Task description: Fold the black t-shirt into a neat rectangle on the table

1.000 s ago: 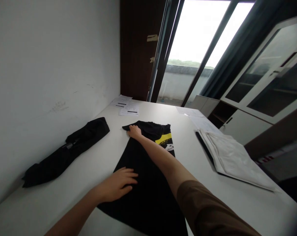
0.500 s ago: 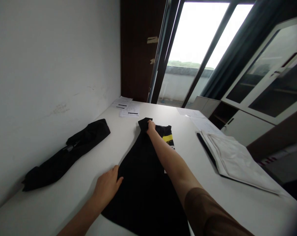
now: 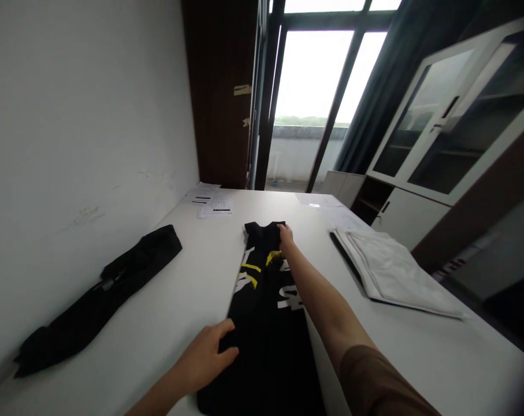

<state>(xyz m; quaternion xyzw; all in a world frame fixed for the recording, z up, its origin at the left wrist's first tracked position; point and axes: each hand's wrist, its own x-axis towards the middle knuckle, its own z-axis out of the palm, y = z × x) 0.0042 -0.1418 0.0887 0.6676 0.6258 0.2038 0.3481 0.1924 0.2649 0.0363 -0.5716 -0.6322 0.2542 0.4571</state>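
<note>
A black T-shirt (image 3: 266,335) with yellow and white print lies in a long narrow fold down the middle of the white table. At its far right corner, by the neckline, my right hand (image 3: 286,235) pinches the cloth, arm stretched out over the shirt's right side. My left hand (image 3: 207,355) rests at the near left edge of the shirt, thumb and forefinger apart over the black cloth; its other fingers are partly hidden. The bottom of the shirt runs out of view.
On the left, along the wall, lies a folded black garment (image 3: 101,294). Folded white cloth (image 3: 387,268) with a dark layer beneath is on the right. Printed papers (image 3: 216,205) lie at the far left, more sheets (image 3: 318,200) at the far right. A cabinet (image 3: 422,133) stands beyond.
My right hand has carried the shirt's far corner rightward, and the printed part now faces up on both sides. My left hand sits lower in view, thumb and finger wider apart. The view has shifted.
</note>
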